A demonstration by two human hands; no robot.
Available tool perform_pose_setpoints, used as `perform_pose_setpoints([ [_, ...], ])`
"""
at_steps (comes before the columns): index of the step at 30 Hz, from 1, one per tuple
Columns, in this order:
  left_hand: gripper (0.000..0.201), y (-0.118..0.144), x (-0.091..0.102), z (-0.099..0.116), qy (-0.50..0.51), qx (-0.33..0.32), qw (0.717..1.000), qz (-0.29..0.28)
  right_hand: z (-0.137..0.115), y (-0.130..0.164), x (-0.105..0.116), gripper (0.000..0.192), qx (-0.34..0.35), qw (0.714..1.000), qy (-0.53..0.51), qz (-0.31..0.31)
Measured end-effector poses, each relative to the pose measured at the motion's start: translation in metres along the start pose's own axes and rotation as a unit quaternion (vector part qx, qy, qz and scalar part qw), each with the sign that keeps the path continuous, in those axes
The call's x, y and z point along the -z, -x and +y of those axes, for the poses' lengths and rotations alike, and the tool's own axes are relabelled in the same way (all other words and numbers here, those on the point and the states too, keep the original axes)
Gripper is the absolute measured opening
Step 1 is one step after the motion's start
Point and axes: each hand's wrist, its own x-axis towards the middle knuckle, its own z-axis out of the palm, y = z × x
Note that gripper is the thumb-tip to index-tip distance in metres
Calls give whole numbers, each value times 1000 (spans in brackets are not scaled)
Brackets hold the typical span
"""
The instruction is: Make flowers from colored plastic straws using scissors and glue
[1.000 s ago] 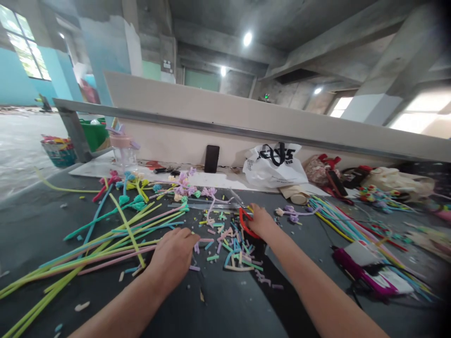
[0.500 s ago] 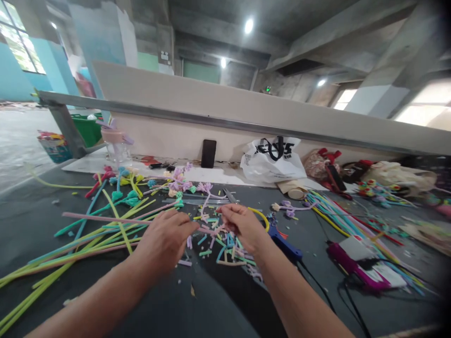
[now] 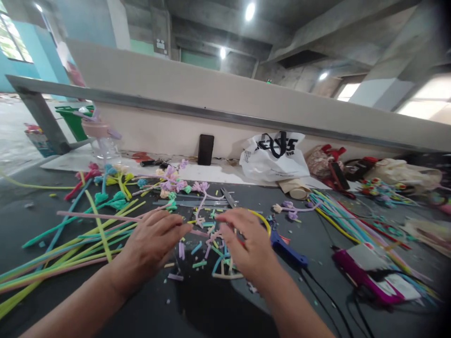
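My left hand (image 3: 151,239) is closed around a pink pipe cleaner (image 3: 95,216), whose long tail sticks out to the left and whose short end points right, past my fingertips. Just right of that end is my right hand (image 3: 248,241), with thumb and forefinger apart and nothing visible between them. Short cut pieces of pipe cleaner (image 3: 199,264) in purple, green and blue lie on the dark table below and between the hands. Scissors (image 3: 229,198) rest behind my right hand, partly hidden by it. A purple pipe-cleaner flower stem (image 3: 202,202) lies between the hands, farther back.
Long yellow, green and blue pipe cleaners (image 3: 70,256) spread across the left. Finished flowers (image 3: 171,178) lie at the back. On the right are a blue-handled tool (image 3: 289,251) with a cord, a magenta device (image 3: 366,277) and more stems (image 3: 338,213). A phone (image 3: 206,150) leans upright behind.
My right thumb and forefinger have spread apart from their earlier pinch near the pink stem's end. My left hand has shifted slightly left, still holding the stem. The camera view has shifted a little.
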Motion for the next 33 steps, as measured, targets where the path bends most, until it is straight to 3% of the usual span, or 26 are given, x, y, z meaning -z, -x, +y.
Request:
perform_pose_setpoints([
  [3, 33, 2, 0, -1, 4, -6, 1000, -1, 12, -2, -27, 19, -65, 992, -52, -98],
  [6, 37, 3, 0, 0, 21, -6, 1000, -14, 20, 1, -33, 15, -149, 970, -118, -151],
  [11, 37, 5, 1, 2, 46, -14, 999, -24, 21, 6, -31, 11, -291, 897, -261, -205],
  [14, 37, 6, 0, 3, 56, -19, 998, -10, 20, 7, -34, 16, -329, 849, -338, -238],
  [18, 36, 6, 0, 3, 58, -11, 998, -1, 20, 9, -40, 20, -343, 810, -402, -256],
  [25, 32, 3, -1, 0, 56, -16, 998, -1, 21, 13, -45, 14, -374, 750, -491, -239],
  [33, 33, -3, -8, 15, 65, -20, 996, -50, 17, 12, -51, 10, -348, 673, -647, -82],
])
